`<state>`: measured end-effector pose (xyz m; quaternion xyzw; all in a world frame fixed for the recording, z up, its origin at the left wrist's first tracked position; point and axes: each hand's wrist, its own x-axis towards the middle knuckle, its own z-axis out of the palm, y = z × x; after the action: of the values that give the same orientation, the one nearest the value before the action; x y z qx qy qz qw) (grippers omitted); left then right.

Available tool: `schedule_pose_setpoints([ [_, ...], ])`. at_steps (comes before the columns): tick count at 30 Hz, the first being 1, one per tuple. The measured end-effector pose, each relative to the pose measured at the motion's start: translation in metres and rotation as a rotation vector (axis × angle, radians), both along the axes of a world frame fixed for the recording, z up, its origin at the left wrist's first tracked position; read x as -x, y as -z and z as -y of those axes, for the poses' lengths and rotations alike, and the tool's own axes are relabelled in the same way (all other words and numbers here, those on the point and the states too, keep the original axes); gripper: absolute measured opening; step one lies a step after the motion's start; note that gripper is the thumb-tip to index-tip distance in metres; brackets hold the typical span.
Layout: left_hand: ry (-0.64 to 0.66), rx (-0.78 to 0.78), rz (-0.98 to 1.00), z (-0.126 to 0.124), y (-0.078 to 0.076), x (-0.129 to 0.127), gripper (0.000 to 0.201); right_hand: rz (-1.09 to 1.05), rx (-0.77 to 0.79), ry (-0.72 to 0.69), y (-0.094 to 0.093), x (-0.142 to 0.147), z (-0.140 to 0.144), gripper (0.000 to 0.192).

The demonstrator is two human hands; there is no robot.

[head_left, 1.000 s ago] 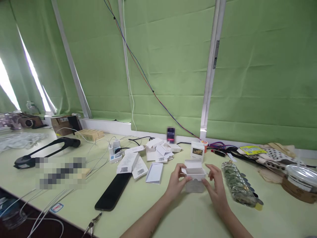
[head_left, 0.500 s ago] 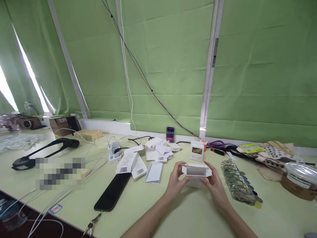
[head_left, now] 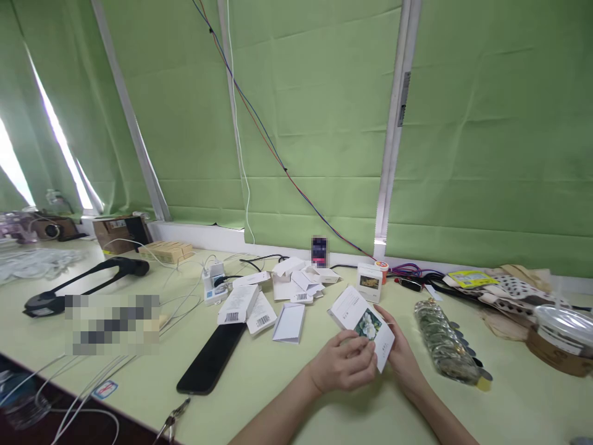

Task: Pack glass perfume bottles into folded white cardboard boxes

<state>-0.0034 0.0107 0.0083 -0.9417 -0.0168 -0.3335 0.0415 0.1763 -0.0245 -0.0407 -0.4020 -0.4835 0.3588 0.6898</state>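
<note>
A small white box with a flower picture is held tilted above the table, just left of the bag of round green things. It is pinched by the curled fingers of the left hand. It is propped from behind by the right hand, whose fingers are mostly hidden.

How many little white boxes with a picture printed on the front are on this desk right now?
2. One picture box is held in both hands, the left hand in front and the right hand behind it. The other box stands upright by the window ledge. The paper pile may hide others.
</note>
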Motion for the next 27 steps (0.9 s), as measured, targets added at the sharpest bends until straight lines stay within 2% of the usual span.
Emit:
schedule_pose_setpoints([
  [5, 0.041, 0.0, 0.005, 0.001, -0.002, 0.0, 0.026, -0.026, 0.01, 0.032, -0.004, 0.004, 0.002, 0.067],
  [10, 0.021, 0.12, -0.088, 0.002, -0.004, 0.001, 0.026, -0.052, 0.002, 0.021, -0.007, 0.007, 0.002, 0.064],
  [13, 0.057, 0.07, -0.035, -0.001, 0.002, 0.0, 0.027, -0.077, 0.003, 0.02, -0.006, 0.007, 0.001, 0.061],
  [15, 0.055, 0.118, 0.075, -0.005, 0.008, -0.003, 0.024, -0.039, 0.01, 0.044, -0.007, 0.007, 0.002, 0.064],
  [18, -0.053, 0.358, 0.386, -0.014, 0.015, -0.007, 0.018, 0.023, 0.026, 0.067, -0.008, 0.008, 0.004, 0.066],
  [21, -0.241, 0.703, 0.624, -0.021, 0.014, -0.01, 0.026, 0.08, 0.064, 0.089, -0.007, 0.009, 0.004, 0.062],
  [24, -0.285, 0.994, 0.675, -0.028, 0.011, -0.01, 0.034, 0.121, 0.13, 0.145, -0.002, 0.011, 0.004, 0.06],
  [27, -0.236, 1.088, 0.648, -0.032, 0.011, -0.01, 0.045, 0.15, 0.178, 0.18, 0.001, 0.011, 0.006, 0.055],
])
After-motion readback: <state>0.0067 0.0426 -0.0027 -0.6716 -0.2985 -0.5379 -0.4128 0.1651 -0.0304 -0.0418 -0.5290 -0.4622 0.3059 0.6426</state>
